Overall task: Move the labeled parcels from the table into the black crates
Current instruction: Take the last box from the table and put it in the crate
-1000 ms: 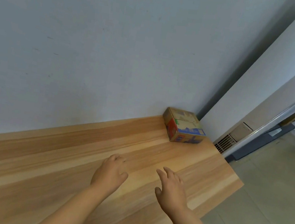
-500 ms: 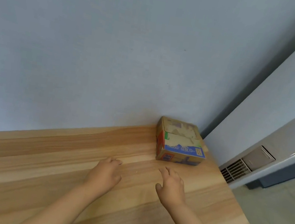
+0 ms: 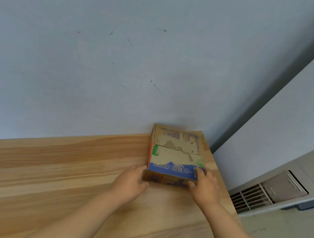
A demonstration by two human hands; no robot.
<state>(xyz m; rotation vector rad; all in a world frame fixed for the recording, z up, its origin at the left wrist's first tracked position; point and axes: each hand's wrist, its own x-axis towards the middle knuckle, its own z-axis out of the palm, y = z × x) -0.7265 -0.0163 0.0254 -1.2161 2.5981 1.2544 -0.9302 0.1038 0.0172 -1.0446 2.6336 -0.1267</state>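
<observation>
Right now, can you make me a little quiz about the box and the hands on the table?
1. True or false: the cardboard box sits against the wall.
2. Which hand has fingers on top of the box's near corner: A left hand, B right hand?
3. Fill in: the box rests on a wooden ____.

Key: 1 true; 2 B; 3 table.

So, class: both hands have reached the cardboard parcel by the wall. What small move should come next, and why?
Probably close both hands on the parcel and lift it. The left hand and right hand already touch its near corners, it sits on the table, and no crate is in view.
</observation>
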